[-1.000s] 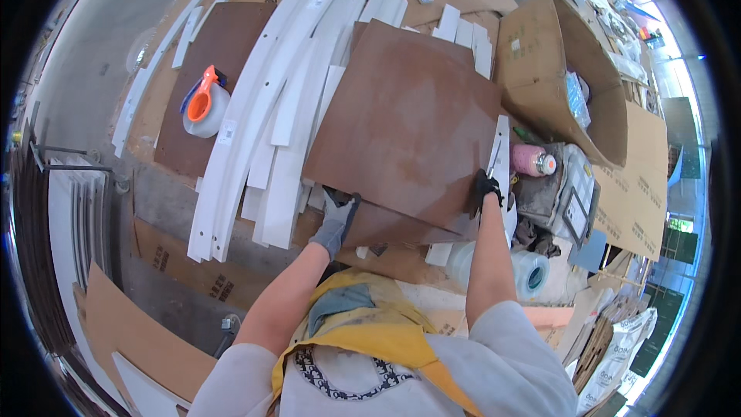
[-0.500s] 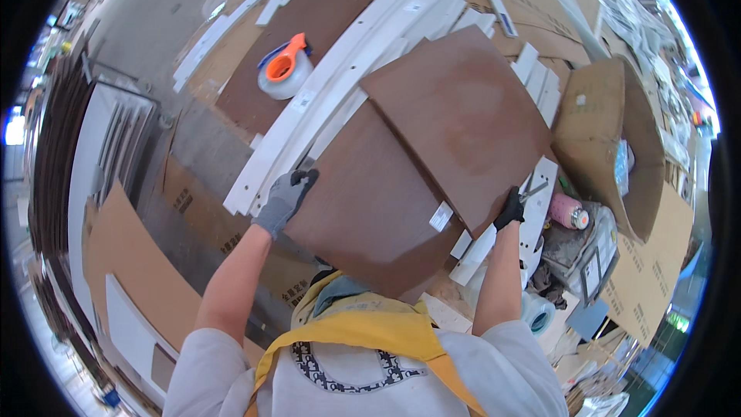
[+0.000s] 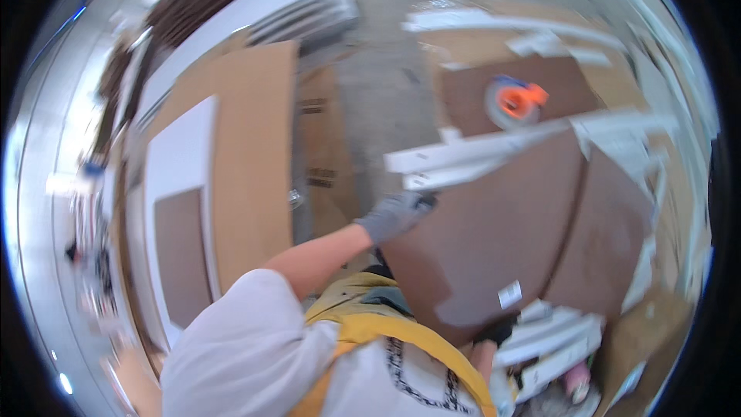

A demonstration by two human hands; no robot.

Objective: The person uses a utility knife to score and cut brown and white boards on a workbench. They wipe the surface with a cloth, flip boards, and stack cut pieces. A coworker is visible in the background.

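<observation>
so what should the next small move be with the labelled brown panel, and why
I'd probably check that the right hand has a firm hold before shifting the labelled brown panel: the left hand is at its edge, but blur hides whether the right one grips it, and another brown panel lies right beside it.

View: swung round to the person's left since 0.5 s ago; picture now motion-blurred. Tape dispenser (image 3: 515,103), formerly upper left, now upper right; cardboard box (image 3: 648,332) dropped to lower right, cut by the rim. Small brown panel (image 3: 184,255) among the leaning boards now far more exposed. Versus 1.0 s ago: lower brown panel (image 3: 478,232), then a strip under upper brown panel (image 3: 606,239), broadly uncovered, white label (image 3: 509,294) showing. Right hand (image 3: 494,330) now mostly hidden.
</observation>
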